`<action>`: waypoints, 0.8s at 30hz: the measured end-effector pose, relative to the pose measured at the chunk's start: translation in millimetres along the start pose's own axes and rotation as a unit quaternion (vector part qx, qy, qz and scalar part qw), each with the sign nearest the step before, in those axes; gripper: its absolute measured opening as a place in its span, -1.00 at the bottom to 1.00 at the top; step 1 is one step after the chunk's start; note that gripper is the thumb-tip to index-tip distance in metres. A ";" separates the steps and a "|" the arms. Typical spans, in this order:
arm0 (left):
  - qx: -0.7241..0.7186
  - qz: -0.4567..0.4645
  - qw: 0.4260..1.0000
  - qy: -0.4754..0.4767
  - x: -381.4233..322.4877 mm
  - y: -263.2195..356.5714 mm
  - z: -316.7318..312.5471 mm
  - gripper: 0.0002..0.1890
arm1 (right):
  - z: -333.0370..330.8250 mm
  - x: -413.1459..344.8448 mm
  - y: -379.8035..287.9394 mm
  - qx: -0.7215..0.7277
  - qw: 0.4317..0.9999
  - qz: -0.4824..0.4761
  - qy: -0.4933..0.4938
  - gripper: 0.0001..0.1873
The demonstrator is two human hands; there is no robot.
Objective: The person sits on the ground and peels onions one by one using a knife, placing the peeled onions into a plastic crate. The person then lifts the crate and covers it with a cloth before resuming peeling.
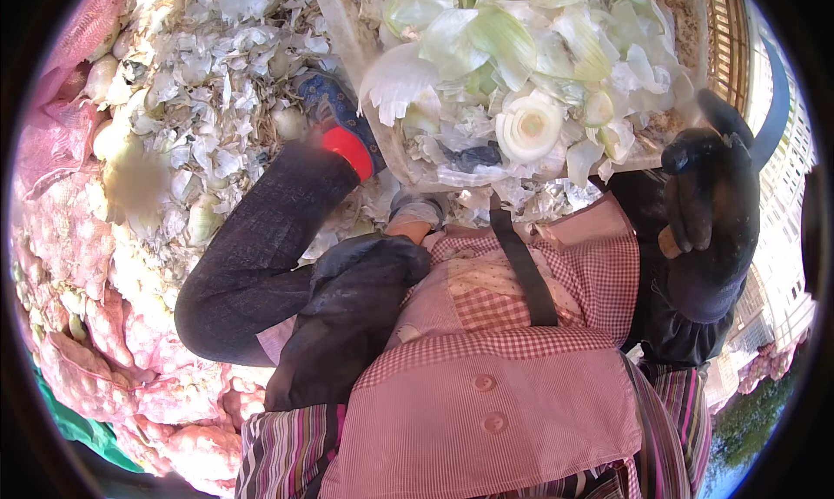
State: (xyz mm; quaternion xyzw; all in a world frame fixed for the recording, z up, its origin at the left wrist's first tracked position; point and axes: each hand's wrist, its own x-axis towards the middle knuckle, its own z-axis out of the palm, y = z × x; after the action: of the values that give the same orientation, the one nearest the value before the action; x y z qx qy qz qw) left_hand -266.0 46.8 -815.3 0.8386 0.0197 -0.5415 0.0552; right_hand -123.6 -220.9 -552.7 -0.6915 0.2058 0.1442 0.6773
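My right hand [707,206], in a black glove at the right, is closed around a tool's handle [669,243]; its curved metal blade [776,108] arcs upward. My left hand [391,261], also in dark glove or cloth, lies over my lap beside the checked apron [495,303]; its fingers are blurred and whether it holds anything cannot be told. Before me is a worn, pale plastic tub [391,154] heaped with onion skins and layers [502,43]. A cut onion [529,129] shows its rings near the tub's front edge.
Dry onion skins [221,95] and whole onions [122,141] cover the ground at left. Pink mesh sacks [65,238] line the far left. My bent leg [260,258] lies left of the tub; plastic crates [726,43] stand at right.
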 end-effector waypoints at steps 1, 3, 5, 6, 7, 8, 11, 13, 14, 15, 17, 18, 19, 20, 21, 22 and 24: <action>-0.019 -0.008 1.000 0.012 0.3 1.3 -13.0 -0.64 | -3.6 0.6 1.4 0.053 0.998 0.021 -0.015 -0.41; -0.091 -0.035 0.994 0.053 7.0 -6.7 -42.6 -0.66 | -8.4 0.2 5.0 0.034 0.996 0.065 0.050 -0.43; -0.243 -0.068 0.955 0.158 19.4 -24.8 -75.7 -0.68 | -9.1 1.2 8.4 0.088 0.991 0.100 0.034 -0.46; -0.395 -0.078 0.885 0.235 25.8 -34.3 -91.8 -0.68 | -6.4 1.7 10.2 0.095 0.990 0.100 0.023 -0.47; -0.512 -0.047 0.792 0.329 33.0 -44.0 -107.2 -0.68 | -3.9 3.4 10.1 0.102 0.990 0.101 0.011 -0.48; -0.472 -0.018 0.806 0.358 42.6 -48.2 -121.1 -0.69 | 1.4 5.1 10.4 0.086 0.993 0.085 0.006 -0.49; -0.271 0.113 0.875 0.386 73.9 -51.8 -147.2 -0.55 | 19.9 12.3 8.7 0.051 0.996 0.070 0.006 -0.51; -0.184 0.112 0.944 0.250 94.5 -44.7 -152.7 -0.42 | 32.4 18.3 7.6 0.014 0.997 0.074 0.011 -0.51; -0.191 0.095 0.947 0.239 103.6 -41.8 -153.5 -0.36 | 37.3 20.5 6.8 0.008 0.997 0.080 0.009 -0.51; -0.224 0.079 0.945 0.224 113.1 -39.8 -156.0 -0.34 | 40.9 21.8 5.2 0.029 0.995 0.093 -0.006 -0.52; -0.279 0.070 0.926 0.245 121.4 -37.1 -156.5 -0.34 | 45.8 21.1 2.3 0.033 0.993 0.110 -0.021 -0.53; -0.302 0.076 0.907 0.283 118.7 -38.7 -156.1 -0.35 | 46.9 19.1 0.3 0.014 0.993 0.112 -0.022 -0.53; -0.323 0.081 0.888 0.318 114.7 -40.9 -159.4 -0.37 | 48.3 18.3 -1.9 -0.002 0.994 0.112 -0.021 -0.53; -0.406 0.074 0.846 0.338 103.2 -45.0 -160.7 -0.37 | 48.8 16.1 -5.0 0.036 0.995 0.093 0.003 -0.61; -0.623 0.078 0.714 0.309 90.2 -44.2 -164.5 -0.38 | 51.2 14.9 -7.9 -0.014 0.998 0.066 -0.008 -0.64; -0.744 0.098 0.594 0.289 71.0 -46.3 -166.8 -0.41 | 54.0 13.9 -10.3 -0.042 0.998 0.042 -0.007 -0.66; -0.859 0.089 0.467 0.190 19.4 -56.3 -175.0 -0.47 | 64.7 13.6 -14.9 -0.086 0.992 -0.034 -0.088 -0.66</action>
State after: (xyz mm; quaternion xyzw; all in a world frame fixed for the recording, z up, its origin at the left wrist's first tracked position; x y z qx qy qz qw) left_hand -104.6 122.1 -765.7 0.4485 0.4101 -0.0720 0.7909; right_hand -99.4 -157.7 -548.9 -0.7383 0.1089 0.1986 0.6354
